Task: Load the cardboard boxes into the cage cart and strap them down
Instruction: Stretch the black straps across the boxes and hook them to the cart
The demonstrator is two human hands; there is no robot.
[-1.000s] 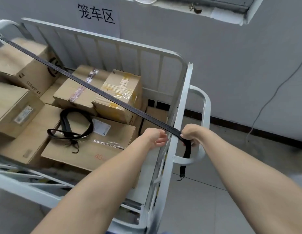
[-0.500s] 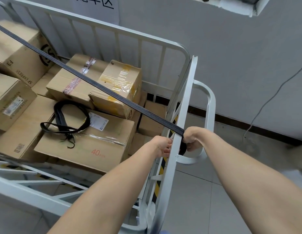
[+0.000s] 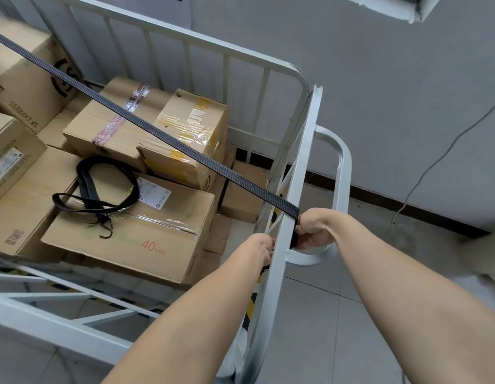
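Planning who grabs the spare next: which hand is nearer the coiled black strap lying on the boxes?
Left. The left hand sits inside the side rail, toward the coiled strap; the right hand is outside the rail, gripping the taut strap.

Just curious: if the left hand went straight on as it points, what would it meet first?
Likely the cart's side rail, right before the left hand; it may be touching it, depth is unclear.

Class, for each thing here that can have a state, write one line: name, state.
Stretched strap, taut across the cart.
Spare strap, slack, coiled on the box marked 40.
Cardboard boxes, taped shut, loaded in cart.
Right hand, gripping the stretched strap's end.
Left hand, against the cart's frame; grip unclear.
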